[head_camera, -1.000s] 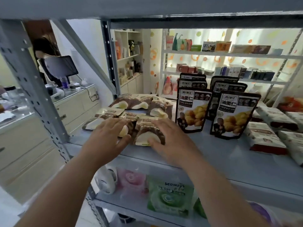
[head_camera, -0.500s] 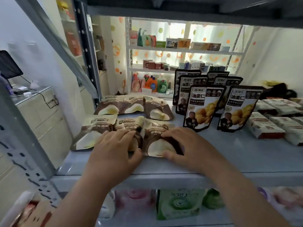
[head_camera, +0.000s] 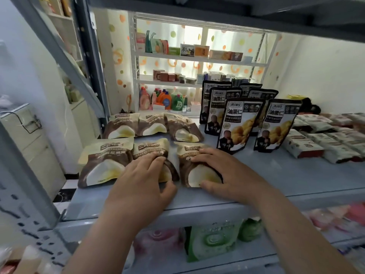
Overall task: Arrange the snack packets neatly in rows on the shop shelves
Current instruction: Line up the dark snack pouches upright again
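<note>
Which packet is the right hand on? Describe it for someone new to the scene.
On the grey shelf, brown-and-cream packets lie flat at the left in two rows of three. It is the front row's rightmost packet, nearest the standing black pouches, under the right hand.

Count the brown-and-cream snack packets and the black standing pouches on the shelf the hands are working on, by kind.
Brown-and-cream packets: 6, lying flat in two rows of 3
Black standing pouches: 6, upright in two files of 3
Total: 12
Not counted: white-and-red packs at the right, blurred and cut off by the frame edge.
</note>
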`<state>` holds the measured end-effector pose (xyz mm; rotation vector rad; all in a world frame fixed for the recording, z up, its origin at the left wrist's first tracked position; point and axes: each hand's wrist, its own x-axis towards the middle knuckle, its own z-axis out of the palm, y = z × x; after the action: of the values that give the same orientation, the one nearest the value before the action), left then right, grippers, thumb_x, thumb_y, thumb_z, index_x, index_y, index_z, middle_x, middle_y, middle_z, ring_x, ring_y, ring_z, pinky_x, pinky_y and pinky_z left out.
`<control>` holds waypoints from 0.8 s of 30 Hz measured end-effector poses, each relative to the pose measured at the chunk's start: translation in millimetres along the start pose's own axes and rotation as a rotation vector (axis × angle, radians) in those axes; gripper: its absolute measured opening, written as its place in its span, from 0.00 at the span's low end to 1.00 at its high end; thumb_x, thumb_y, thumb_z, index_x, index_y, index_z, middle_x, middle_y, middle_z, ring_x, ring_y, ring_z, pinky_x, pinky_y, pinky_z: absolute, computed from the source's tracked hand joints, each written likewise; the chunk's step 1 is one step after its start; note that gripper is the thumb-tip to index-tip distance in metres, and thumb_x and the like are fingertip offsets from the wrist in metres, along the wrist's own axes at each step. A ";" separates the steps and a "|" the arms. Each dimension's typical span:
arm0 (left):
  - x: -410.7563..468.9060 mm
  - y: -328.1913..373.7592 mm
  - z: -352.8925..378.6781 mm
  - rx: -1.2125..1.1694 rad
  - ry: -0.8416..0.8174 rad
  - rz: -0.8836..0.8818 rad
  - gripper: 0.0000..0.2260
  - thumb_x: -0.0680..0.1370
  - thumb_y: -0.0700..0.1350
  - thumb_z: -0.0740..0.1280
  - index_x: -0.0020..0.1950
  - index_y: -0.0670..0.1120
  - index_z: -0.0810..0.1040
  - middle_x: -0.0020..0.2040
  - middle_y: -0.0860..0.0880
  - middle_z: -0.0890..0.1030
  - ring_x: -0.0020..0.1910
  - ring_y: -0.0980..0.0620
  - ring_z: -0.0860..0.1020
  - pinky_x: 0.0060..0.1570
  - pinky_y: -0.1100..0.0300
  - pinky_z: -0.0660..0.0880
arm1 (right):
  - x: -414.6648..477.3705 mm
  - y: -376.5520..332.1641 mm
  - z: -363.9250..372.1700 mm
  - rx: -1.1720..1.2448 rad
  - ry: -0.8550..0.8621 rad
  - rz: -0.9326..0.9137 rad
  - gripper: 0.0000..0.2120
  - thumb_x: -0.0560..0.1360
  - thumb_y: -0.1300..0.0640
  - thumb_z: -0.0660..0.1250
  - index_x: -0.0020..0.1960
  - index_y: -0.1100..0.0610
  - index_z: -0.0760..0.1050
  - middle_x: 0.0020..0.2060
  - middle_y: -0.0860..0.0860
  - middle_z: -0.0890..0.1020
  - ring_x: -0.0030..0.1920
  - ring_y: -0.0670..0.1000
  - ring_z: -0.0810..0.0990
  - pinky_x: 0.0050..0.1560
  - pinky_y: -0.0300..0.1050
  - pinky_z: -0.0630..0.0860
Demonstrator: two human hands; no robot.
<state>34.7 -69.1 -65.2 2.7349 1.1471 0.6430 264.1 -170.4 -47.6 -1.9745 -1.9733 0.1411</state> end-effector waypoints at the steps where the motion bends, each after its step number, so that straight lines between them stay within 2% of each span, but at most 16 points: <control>1: 0.2 0.3 -0.2 0.003 0.000 0.006 0.32 0.73 0.64 0.54 0.76 0.53 0.63 0.76 0.55 0.64 0.74 0.54 0.60 0.73 0.58 0.56 | -0.2 -0.1 0.0 -0.004 0.015 0.004 0.28 0.71 0.36 0.62 0.70 0.33 0.62 0.71 0.31 0.58 0.69 0.31 0.54 0.63 0.34 0.57; 3: 0.2 0.9 -0.7 0.013 -0.004 0.014 0.32 0.73 0.64 0.53 0.75 0.53 0.64 0.75 0.54 0.65 0.73 0.53 0.62 0.72 0.58 0.57 | -0.7 0.3 1.1 -0.013 0.038 0.022 0.27 0.71 0.37 0.61 0.69 0.34 0.63 0.70 0.31 0.59 0.68 0.30 0.55 0.61 0.34 0.58; 6: -0.4 0.7 -1.9 0.019 -0.001 0.023 0.32 0.72 0.64 0.52 0.73 0.53 0.67 0.73 0.54 0.68 0.72 0.52 0.64 0.71 0.56 0.60 | -1.2 2.4 3.7 -0.017 0.053 0.046 0.28 0.71 0.35 0.60 0.70 0.34 0.62 0.73 0.31 0.58 0.71 0.32 0.54 0.64 0.36 0.57; 10: -2.9 2.5 -3.5 0.028 0.020 0.038 0.29 0.72 0.64 0.53 0.70 0.53 0.71 0.69 0.54 0.71 0.67 0.51 0.68 0.67 0.55 0.64 | -1.2 1.9 4.6 -0.036 0.096 0.042 0.26 0.71 0.35 0.62 0.68 0.34 0.63 0.69 0.31 0.61 0.66 0.31 0.58 0.59 0.31 0.57; 15: -3.5 3.4 -4.2 0.016 -0.020 0.020 0.31 0.72 0.65 0.52 0.72 0.54 0.67 0.71 0.56 0.68 0.70 0.53 0.64 0.71 0.56 0.62 | -2.5 4.3 6.0 -0.037 0.118 0.077 0.25 0.70 0.35 0.60 0.67 0.34 0.64 0.67 0.32 0.63 0.68 0.39 0.63 0.62 0.41 0.66; 18: -3.3 4.8 -6.7 0.011 -0.020 0.013 0.31 0.72 0.65 0.53 0.73 0.55 0.66 0.71 0.56 0.67 0.70 0.54 0.63 0.71 0.57 0.62 | -4.3 2.2 4.1 -0.042 0.130 0.069 0.27 0.70 0.34 0.58 0.69 0.34 0.63 0.69 0.32 0.60 0.69 0.38 0.62 0.64 0.42 0.67; 21: 1.0 3.3 -15.6 -0.035 -0.013 -0.015 0.30 0.72 0.66 0.55 0.72 0.57 0.66 0.69 0.57 0.69 0.68 0.54 0.65 0.66 0.57 0.66 | -0.1 -7.8 -5.1 0.017 0.175 0.046 0.27 0.72 0.33 0.57 0.71 0.34 0.60 0.68 0.30 0.60 0.68 0.36 0.61 0.62 0.42 0.68; 24: 32.1 -9.7 -33.8 -0.012 -0.004 -0.024 0.28 0.72 0.65 0.56 0.70 0.58 0.67 0.67 0.57 0.72 0.64 0.53 0.71 0.54 0.56 0.72 | 30.4 -28.5 -19.7 -0.003 0.188 -0.053 0.26 0.76 0.38 0.57 0.73 0.35 0.57 0.70 0.37 0.63 0.70 0.42 0.62 0.61 0.45 0.69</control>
<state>34.3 -41.9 -26.2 2.7073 1.1692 0.6389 243.9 -144.5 -15.2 -1.8616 -1.9028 -0.0587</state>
